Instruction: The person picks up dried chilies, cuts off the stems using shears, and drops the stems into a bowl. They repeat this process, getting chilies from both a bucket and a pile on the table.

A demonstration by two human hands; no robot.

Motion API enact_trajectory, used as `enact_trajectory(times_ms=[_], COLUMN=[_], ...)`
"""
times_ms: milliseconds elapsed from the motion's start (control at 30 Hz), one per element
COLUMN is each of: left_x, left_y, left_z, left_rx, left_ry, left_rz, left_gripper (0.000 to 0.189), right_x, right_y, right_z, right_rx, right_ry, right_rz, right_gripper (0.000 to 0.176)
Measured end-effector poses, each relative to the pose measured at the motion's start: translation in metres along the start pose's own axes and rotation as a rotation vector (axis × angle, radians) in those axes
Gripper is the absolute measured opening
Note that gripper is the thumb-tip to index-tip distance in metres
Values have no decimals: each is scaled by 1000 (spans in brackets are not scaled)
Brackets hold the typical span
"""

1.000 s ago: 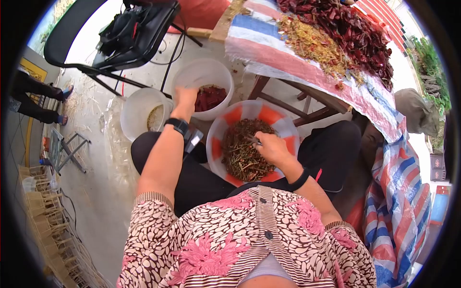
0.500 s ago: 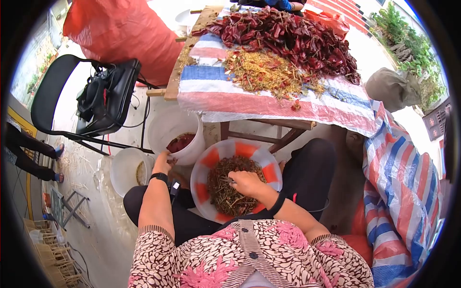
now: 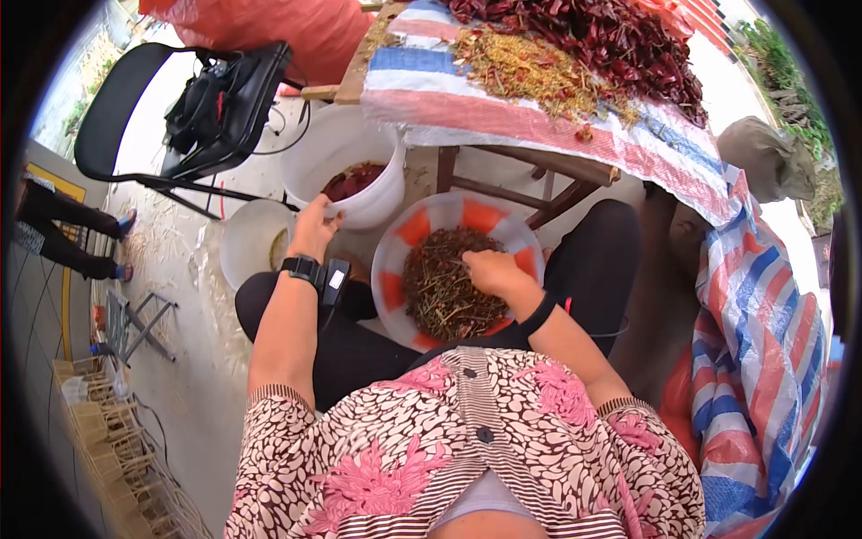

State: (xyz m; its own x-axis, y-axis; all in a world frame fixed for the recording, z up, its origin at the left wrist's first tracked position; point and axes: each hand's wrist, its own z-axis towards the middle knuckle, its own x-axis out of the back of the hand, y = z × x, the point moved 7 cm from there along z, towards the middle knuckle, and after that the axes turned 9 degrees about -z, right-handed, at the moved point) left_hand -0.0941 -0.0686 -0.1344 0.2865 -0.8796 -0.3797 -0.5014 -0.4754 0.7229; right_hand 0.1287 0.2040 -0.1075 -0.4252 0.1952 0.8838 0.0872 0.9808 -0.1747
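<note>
My left hand [image 3: 314, 226], a black watch on its wrist, is at the near rim of a white bucket [image 3: 382, 199]. Its thumb and fingers look apart, with nothing visible between them. Dark red dried chilli pieces [image 3: 356, 182] lie inside the bucket. My right hand [image 3: 494, 272] is over an orange-and-white basin [image 3: 395, 310]. Its fingers are curled closed; whatever they hold is hidden. Brown dried stems and chilli scraps [image 3: 449, 286] heap up in the basin, just under that hand.
A table with a striped sheet [image 3: 503, 126] carries a dark chilli pile [image 3: 620, 54] and yellow seeds [image 3: 530, 72]. At left are a second white tub [image 3: 244, 247] and a black folding chair [image 3: 117, 117] with a bag. Striped sheeting [image 3: 750, 332] hangs right. Another person's legs [image 3: 76, 225] show far left.
The view has tipped downward, so the table and tubs sit higher. My left hand's thumb and fingers look more spread at the bucket. My right hand has shifted slightly to the basin's right side.
</note>
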Motion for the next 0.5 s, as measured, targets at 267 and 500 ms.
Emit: enact_trajectory(times_ms=[267, 500], left_x=[-6, -26], left_y=[26, -14], left_z=[-24, -17], left_rx=[-5, 70], left_ry=[-89, 19], left_rz=[-107, -225], left_gripper=[20, 37], right_x=[62, 39], right_y=[5, 60], right_z=[-16, 16], right_rx=[137, 142], right_ry=[-16, -328], right_rz=[-177, -382], right_gripper=[23, 19])
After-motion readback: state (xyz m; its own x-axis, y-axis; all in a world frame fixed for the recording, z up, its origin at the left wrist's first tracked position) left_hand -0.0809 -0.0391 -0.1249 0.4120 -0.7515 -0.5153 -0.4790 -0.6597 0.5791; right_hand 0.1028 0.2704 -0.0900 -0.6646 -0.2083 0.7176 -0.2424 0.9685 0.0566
